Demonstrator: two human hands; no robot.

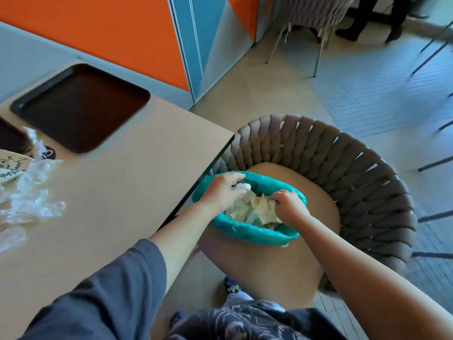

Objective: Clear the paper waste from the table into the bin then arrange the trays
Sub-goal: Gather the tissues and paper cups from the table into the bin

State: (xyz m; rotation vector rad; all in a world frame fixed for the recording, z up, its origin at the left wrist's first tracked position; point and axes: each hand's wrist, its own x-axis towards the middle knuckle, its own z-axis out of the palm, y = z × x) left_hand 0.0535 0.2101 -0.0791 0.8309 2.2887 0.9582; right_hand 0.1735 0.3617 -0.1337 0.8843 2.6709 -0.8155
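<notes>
A small bin lined with a teal bag (255,235) stands on the seat of a woven chair beside the table. Crumpled paper waste (255,213) fills it. My left hand (221,190) hovers over the bin's left rim, fingers pinched on a small white paper scrap (244,186). My right hand (290,206) reaches into the bin, fingers closed on the crumpled paper. A dark brown tray (81,107) lies on the beige table (127,192) at the back left. The corner of a second tray (11,139) shows at the left edge.
Clear plastic wrap (31,192) and a printed paper plate (11,168) lie on the table's left side. The grey woven chair (343,177) wraps around the bin. Another chair (311,13) and a person's legs (375,18) stand at the back.
</notes>
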